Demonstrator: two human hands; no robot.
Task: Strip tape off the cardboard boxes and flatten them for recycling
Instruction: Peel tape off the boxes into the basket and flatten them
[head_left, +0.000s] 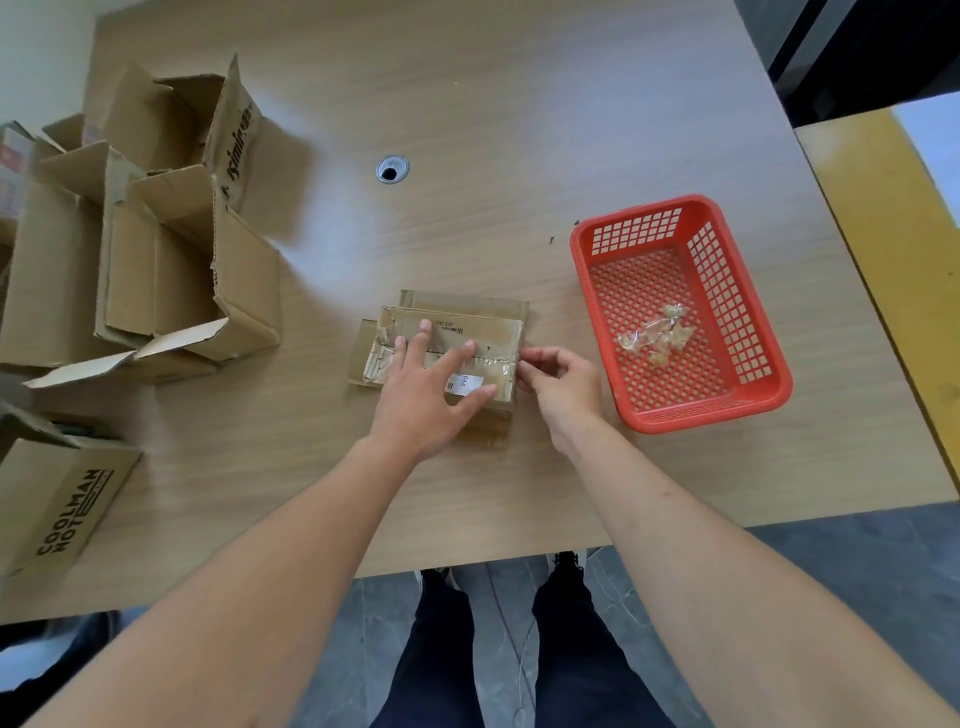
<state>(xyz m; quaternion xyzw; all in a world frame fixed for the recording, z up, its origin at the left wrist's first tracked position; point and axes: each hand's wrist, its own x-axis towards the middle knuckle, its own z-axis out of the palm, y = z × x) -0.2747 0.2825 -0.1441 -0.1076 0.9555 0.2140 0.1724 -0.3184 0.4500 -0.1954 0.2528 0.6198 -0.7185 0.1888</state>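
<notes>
A small cardboard box (467, 325) lies in the middle of the table, its top covered with clear tape and a white label. My left hand (434, 387) presses flat on the top of the box with fingers spread. My right hand (558, 384) is at the box's right edge, with fingertips pinching the tape end (515, 370) there. Crumpled strips of removed tape (657, 335) lie in the red basket (769, 387) to the right.
Several opened cardboard boxes (156, 249) are piled at the table's left side, and a box printed COOLMAN HOT (57, 512) sits at the near left. A cable hole (392, 170) is set in the tabletop behind. The table's near edge runs just above my legs.
</notes>
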